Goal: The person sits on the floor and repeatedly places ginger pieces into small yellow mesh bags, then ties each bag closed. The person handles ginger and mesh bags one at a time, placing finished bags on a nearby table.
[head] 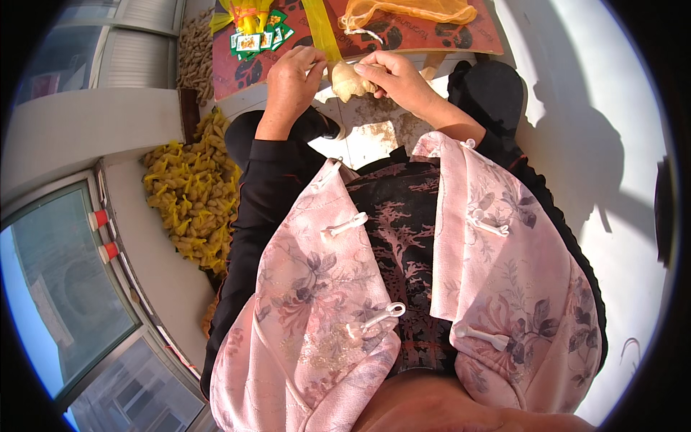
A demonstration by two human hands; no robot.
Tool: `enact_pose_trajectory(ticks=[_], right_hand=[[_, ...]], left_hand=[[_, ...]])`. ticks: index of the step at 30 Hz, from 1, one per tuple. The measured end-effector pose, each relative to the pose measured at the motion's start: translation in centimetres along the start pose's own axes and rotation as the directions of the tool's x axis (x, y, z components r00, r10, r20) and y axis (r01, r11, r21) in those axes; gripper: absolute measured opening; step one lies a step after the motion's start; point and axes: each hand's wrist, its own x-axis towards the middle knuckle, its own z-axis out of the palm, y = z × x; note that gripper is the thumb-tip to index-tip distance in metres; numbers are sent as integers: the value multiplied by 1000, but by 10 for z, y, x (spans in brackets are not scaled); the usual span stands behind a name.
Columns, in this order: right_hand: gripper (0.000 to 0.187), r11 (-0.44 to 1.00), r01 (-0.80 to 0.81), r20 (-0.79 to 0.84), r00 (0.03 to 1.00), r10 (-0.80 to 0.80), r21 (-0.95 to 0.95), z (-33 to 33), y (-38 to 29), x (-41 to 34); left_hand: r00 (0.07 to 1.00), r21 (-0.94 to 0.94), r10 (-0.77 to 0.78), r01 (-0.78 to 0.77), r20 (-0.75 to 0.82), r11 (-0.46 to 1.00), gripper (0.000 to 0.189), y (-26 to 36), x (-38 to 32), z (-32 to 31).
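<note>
A pale, knobby ginger root (349,81) is held in my right hand (393,75), thumb on top and fingers curled beneath. Just left of it, my left hand (296,75) pinches the near end of a flat yellow mesh bag (322,27) between thumb and fingers. That end meets the upper side of the root, and the fingers partly hide it; how far the mesh covers the root cannot be made out. From there the mesh runs back over a low red board table (237,73). Both hands are in front of the table's near edge, above the tiled floor.
On the table lie a bundle of yellow mesh bags (251,16), several green printed cards (249,42) and an orange mesh sack (405,12) with a white cord. Yellow-netted roots (189,200) are heaped at left, with loose roots (195,59) behind. A white wall (583,162) bounds the right.
</note>
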Motion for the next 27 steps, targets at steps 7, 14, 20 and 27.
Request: enact_pose_trajectory(ticks=[7,14,20,27], right_hand=[[28,987,74,-103,991,-89,-144,3,4,-7],[25,946,172,-176,958,-226,-276,12,10,-15],[26,985,111,-191,972,-135,-136,9,14,-12],[25,998,42,-245,969,-30,43,10,13,-12]], left_hand=[[995,-15,-70,71,64,997,10,10,1,-3],[999,-22,-31,31,23,999,8,16,-2,4],[999,9,9,-10,31,1000,6,24,-7,3],[999,15,6,-6,-50,1000,8,26,-12,10]])
